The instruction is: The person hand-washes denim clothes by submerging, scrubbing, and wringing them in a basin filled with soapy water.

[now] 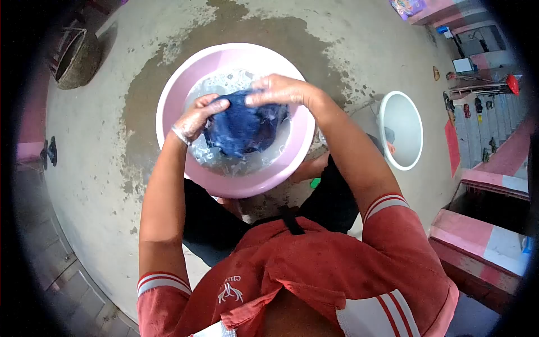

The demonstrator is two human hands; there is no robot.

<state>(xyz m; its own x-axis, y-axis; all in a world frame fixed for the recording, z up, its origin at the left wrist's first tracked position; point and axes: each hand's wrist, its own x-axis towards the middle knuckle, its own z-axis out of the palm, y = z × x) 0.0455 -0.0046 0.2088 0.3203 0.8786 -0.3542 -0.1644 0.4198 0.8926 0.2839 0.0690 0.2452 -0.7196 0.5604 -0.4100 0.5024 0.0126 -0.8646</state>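
Dead centre of the pink basin (171,101), a dark blue cloth (238,132) sits bunched up in sudsy water (222,163), so picture a clock over it with 12 pointing away from the wearer. Left hand (197,117) is at about 10 o'clock, thumb laid over the cloth's edge and the other fingers mostly out of sight, looks like a proper grip to me. From those fingers the bulk of the cloth is off towards 4 o'clock. Right hand (278,91) comes in around 1 o'clock, fingertips at the far edge, with most of the cloth towards 7 from there. That hand's pretty blurry, so honestly can't tell if its fingers are pinching or just resting against the fabric. Neither hand is clearly nearer, both are touching. No obvious long axis either, it's just a roundish wad. White bucket's (405,129) well apart at 3 o'clock.
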